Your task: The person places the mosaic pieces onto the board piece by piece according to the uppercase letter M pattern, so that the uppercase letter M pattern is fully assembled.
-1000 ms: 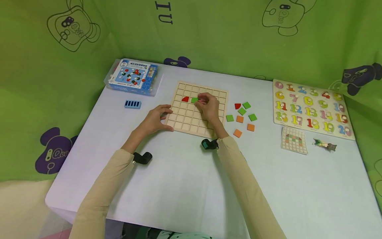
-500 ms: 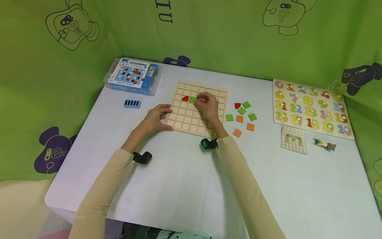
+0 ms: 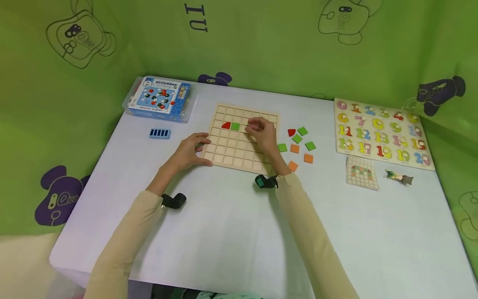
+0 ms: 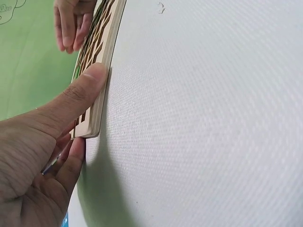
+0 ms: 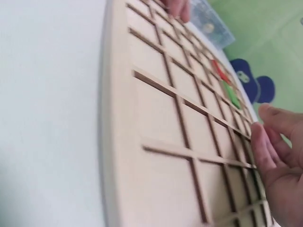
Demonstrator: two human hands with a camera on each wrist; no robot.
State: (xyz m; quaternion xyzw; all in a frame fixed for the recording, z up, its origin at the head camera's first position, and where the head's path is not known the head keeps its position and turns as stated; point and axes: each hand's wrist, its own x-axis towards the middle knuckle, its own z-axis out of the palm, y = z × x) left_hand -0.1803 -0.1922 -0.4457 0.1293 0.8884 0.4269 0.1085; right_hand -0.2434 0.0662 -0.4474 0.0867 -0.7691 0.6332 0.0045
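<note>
Grid board: I see the grid board [image 3: 228,151] lying flat around the middle of the table [image 3: 220,232], nearer its far edge than its near one.
Cells filled: a red quarter piece [image 3: 226,125] and a green square [image 3: 235,126] sit in neighbouring cells, red on the left, towards the board's far edge.
Left hand: the left hand [image 3: 188,151] holds the board's near left corner between thumb and fingers.
Right hand: the right hand [image 3: 264,133] is over the board's right half, fingers loosely bent, thumb and forefinger narrow; I make out nothing held.
Loose pieces: just off the board's right edge I count one red piece [image 3: 291,132], four green tiles [image 3: 310,145] and three orange tiles [image 3: 308,158].
Table's right side: a number board [image 3: 381,131] at the far right corner, a pattern card [image 3: 361,172] by its near edge, a small figurine [image 3: 399,177] beside that.
Table's far left corner: a blue box [image 3: 157,97], with a light-blue case [image 3: 159,133] nearer me.
</note>
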